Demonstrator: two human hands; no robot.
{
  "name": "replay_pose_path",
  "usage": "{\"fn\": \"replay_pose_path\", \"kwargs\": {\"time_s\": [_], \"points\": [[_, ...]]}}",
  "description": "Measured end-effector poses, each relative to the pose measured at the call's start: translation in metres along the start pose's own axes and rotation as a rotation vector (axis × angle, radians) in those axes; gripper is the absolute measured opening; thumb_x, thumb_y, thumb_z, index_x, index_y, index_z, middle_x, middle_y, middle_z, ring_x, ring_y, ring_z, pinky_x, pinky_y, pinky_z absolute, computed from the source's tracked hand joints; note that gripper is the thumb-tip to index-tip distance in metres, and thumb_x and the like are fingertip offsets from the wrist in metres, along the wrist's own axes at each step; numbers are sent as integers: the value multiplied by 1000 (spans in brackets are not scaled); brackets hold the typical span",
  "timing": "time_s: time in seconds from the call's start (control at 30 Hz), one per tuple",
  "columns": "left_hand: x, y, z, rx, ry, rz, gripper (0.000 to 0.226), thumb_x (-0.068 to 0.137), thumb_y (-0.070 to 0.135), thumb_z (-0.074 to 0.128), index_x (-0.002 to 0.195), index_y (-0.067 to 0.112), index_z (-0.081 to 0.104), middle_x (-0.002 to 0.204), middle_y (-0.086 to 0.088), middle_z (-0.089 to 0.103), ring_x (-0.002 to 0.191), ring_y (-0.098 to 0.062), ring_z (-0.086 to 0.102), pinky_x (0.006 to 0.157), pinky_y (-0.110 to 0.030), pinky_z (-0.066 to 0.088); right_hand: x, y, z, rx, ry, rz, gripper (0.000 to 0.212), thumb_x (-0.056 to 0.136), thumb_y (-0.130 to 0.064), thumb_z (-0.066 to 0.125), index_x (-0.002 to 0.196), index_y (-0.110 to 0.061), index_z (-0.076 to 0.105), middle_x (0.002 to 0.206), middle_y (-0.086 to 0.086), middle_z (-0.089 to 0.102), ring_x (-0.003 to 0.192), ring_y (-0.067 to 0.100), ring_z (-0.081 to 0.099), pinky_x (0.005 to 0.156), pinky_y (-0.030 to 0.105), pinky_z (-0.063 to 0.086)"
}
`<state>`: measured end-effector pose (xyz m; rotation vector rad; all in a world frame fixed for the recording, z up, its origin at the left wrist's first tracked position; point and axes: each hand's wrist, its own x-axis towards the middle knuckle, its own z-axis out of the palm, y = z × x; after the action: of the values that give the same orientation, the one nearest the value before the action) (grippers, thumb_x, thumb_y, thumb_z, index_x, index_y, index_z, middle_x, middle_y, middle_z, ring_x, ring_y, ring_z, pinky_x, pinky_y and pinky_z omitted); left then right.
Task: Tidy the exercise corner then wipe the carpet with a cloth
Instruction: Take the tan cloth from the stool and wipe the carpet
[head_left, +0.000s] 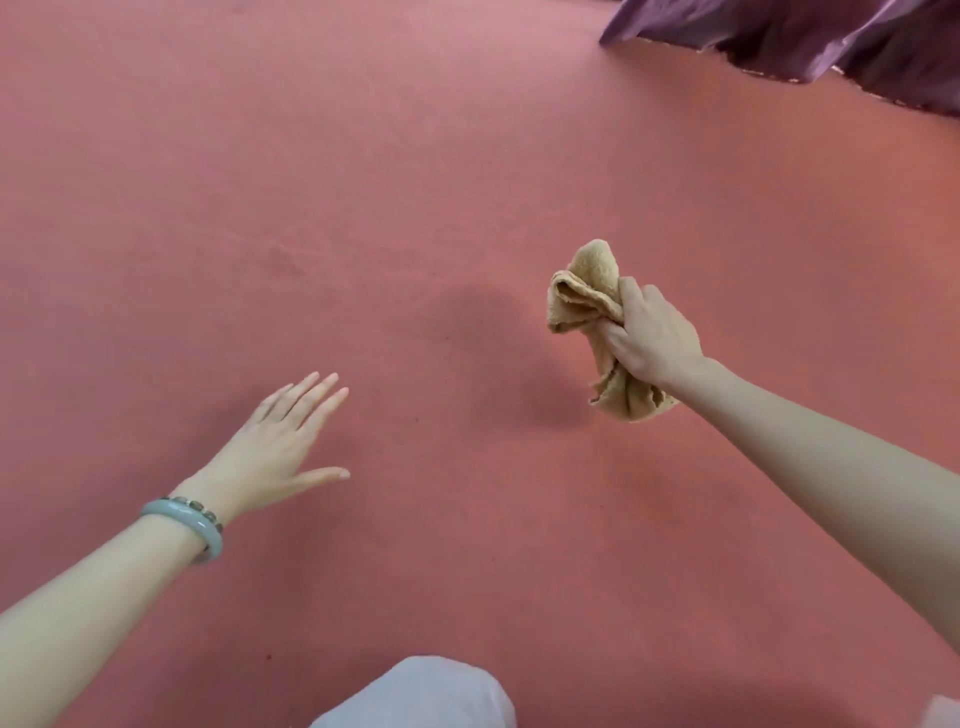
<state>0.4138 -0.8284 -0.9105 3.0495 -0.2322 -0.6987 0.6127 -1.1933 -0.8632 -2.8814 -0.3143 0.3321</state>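
Salmon-pink carpet (415, 182) fills the view, no writing visible. Right hand (649, 338) grips a crumpled tan terry cloth (584, 296) above it; left hand (275, 447), fingers straight, hovers apart, holding nothing.

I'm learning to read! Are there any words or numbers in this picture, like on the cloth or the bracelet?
None: no words, numbers or labels show on the cloth, the bangle, the carpet or the purple fabric.
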Motion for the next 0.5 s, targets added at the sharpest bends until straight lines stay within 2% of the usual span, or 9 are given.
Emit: {"fn": "replay_pose_path", "kwargs": {"time_s": [0.13, 0.23, 0.3, 0.43, 0.5], "points": [[24, -7, 5, -46, 36, 61, 91, 82, 74, 24, 146, 10, 27, 152, -10, 29, 142, -21, 16, 115, -29, 0, -13, -3, 1, -9, -12, 68, 30, 89, -37, 44, 107, -13, 41, 103, 14, 49, 93, 36, 52, 68, 37, 37], [38, -3, 15, -60, 60, 116, 89, 84, 72, 24, 145, 8, 29, 152, -11, 30, 141, -23, 19, 115, -28, -2, -30, 5, 7, 18, -154, 84, 16, 89, -31, 44, 93, -19, 35, 92, 7, 44, 90, 34, 51, 69, 35, 32], [42, -1, 20, -78, 77, 132, 86, 85, 69, 26, 145, 7, 29, 152, -11, 29, 141, -23, 19, 115, -26, -4, -40, 11, 19, -15, -194, 98, 16, 89, -30, 44, 91, -20, 32, 94, 9, 45, 93, 35, 51, 69, 35, 34], [36, -6, 34, -23, 109, 156, 85, 89, 69, 15, 145, 8, 30, 151, -11, 30, 141, -23, 19, 115, -26, -4, -43, 27, 36, -154, -51, 154, 29, 89, -34, 45, 111, -16, 42, 106, 13, 49, 99, 35, 51, 70, 40, 39], [34, -10, 40, -28, 104, 145, 83, 89, 68, 17, 145, 7, 31, 151, -12, 30, 141, -24, 20, 115, -27, -3, -43, 33, 40, -155, -24, 202, 33, 89, -35, 46, 115, -14, 42, 108, 16, 50, 100, 37, 52, 71, 41, 41]]}}
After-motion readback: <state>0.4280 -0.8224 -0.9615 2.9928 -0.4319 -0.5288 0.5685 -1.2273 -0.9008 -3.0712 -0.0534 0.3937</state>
